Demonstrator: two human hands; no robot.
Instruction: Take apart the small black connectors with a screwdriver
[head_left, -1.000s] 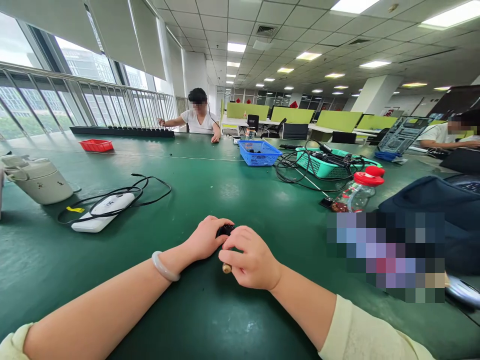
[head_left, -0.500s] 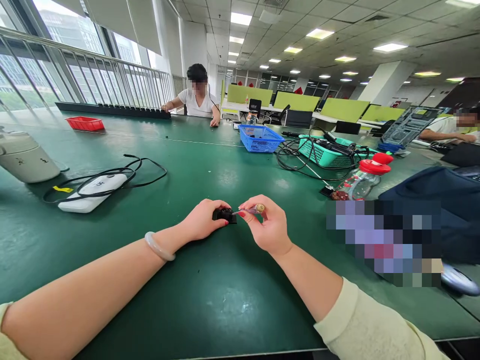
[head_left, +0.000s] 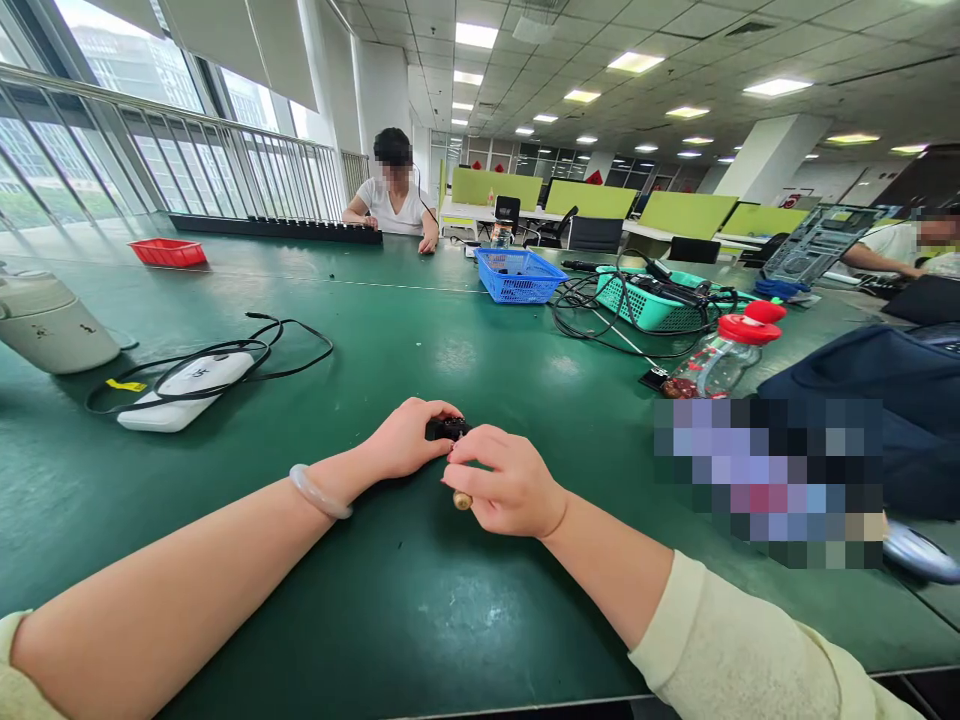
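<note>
My left hand [head_left: 405,440] rests on the green table [head_left: 420,610] with its fingers closed round a small black part [head_left: 447,428]. My right hand [head_left: 506,485] is curled over a small screwdriver [head_left: 460,498]; its tan handle end sticks out below the fingers and its tip, hidden by my fingers, points toward the black part. A pale bangle [head_left: 319,492] sits on my left wrist. Both hands touch each other at the part.
A white power bank with a black cable [head_left: 187,385] and a beige jug [head_left: 52,325] lie at left. A blue basket [head_left: 519,274], a teal basket of cables [head_left: 651,305], a red-capped bottle [head_left: 716,362] and a dark bag [head_left: 877,400] stand right. Other people sit at the far side.
My right hand turned the screwdriver from a raised, sideways hold down onto the black part, handle now toward me. The left hand stayed on the part.
</note>
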